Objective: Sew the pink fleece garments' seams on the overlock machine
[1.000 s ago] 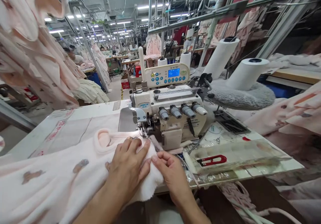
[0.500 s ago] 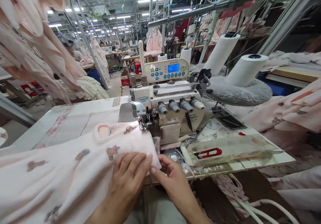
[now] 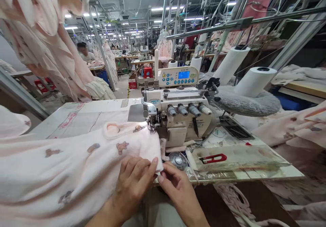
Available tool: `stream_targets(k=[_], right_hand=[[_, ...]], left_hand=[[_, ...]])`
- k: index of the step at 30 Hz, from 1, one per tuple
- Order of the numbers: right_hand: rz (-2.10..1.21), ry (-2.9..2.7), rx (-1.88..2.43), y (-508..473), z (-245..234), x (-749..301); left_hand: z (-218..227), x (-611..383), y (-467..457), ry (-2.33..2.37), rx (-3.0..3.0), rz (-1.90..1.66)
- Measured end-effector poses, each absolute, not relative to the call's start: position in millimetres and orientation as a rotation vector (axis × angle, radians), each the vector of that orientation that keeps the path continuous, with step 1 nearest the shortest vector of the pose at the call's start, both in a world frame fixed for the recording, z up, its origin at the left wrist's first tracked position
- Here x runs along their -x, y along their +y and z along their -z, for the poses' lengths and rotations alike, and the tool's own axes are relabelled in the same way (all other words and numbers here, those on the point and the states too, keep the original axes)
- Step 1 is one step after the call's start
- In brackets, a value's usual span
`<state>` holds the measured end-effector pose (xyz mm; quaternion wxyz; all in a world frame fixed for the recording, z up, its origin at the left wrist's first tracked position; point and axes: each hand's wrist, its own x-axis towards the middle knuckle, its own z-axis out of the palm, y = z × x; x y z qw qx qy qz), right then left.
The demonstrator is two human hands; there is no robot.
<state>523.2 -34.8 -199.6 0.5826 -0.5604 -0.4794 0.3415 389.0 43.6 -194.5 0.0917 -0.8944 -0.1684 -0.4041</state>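
Fleece garment [image 3: 86, 169], pale pink, creased, printed with brownish figures, lies on the table [image 3: 109, 107] against the sewing machine [image 3: 176, 135]. The right hand [image 3: 178, 186] pinches its corner; whether the left hand [image 3: 132, 183], resting on it, grips, I cannot tell.

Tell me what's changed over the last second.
The left hand has drawn back from the sewing machine toward the person; the right hand has shifted likewise, at the edge of the pale pink fabric. Both still touch the fabric, which stays at the machine; the red snips lie where they were.
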Motion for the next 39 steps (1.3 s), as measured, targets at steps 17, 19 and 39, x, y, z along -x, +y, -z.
stream_targets(k=[17,19,39], right_hand=[[0.386,-1.574,1.254,-21.2,211.4,-536.2],[0.388,-1.559,1.262,-21.6,211.8,-536.2],[0.492,-1.512,1.503,27.4,185.3,-561.5]], left_hand=[[145.4,-411.7,120.6,-1.145,2.976,1.012],[147.0,-418.0,143.8,-1.226,2.995,0.825],[148.8,-450.9,228.1,-1.366,2.956,0.73]])
